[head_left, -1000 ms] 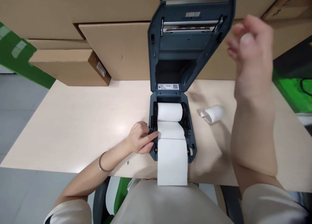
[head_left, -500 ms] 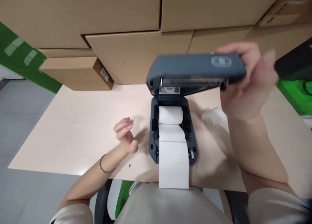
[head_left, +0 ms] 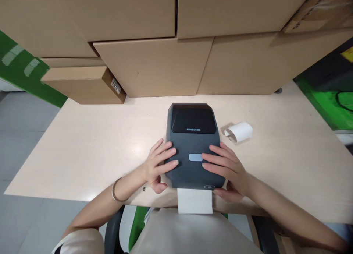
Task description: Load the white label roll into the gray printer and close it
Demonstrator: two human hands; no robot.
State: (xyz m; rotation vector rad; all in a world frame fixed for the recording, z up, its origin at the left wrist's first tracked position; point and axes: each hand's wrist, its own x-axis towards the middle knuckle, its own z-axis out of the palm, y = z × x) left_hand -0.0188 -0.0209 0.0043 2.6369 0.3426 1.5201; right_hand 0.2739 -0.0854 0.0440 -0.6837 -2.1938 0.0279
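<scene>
The printer [head_left: 183, 145] sits level at the near middle of the table [head_left: 110, 125], its dark blue-grey lid [head_left: 187, 176] down. A glossy black window [head_left: 193, 116] covers the lid's far part, pale lettering along its near edge, with a light-blue bar [head_left: 195, 157] nearer. White paper [head_left: 195, 201] sticks out from the near end, toward the table's near edge.

Left hand [head_left: 157, 165], right hand [head_left: 231, 169] apart, backs up, fingers [head_left: 168, 167] spread, forearms [head_left: 130, 183] angled inward
</scene>
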